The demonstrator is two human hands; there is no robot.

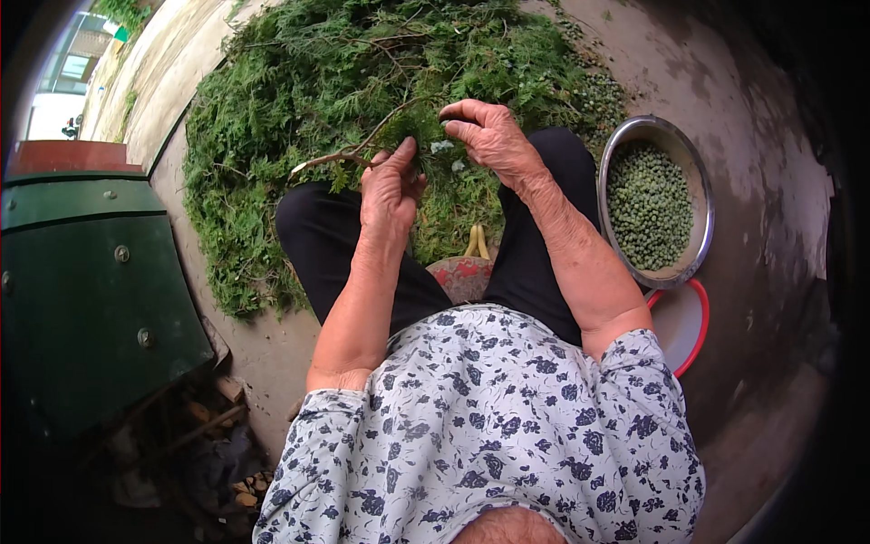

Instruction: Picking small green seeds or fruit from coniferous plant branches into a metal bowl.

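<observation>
My left hand [390, 189] is closed around a leafy evergreen branch [319, 161], thumb on top. The branch's pale cut end sticks out to the left, and its green sprays spread between my two hands. To the right of the sprays, my right hand [500, 145] is held with thumb and forefinger curled toward each other. Whatever lies at those fingertips is too small to make out. Small pale blue-green cones [441, 146] show among the foliage just below the right fingertips. Both hands are above my knees, over a large pile of cut evergreen branches [263, 118].
On my right a metal basin [702, 218] holds many small green cones. A red-rimmed white bowl [700, 335] sits partly under its near side. Loose cones lie scattered at the pile's right edge. A dark green studded panel [82, 281] stands on the left, with wood pieces [245, 494] below it.
</observation>
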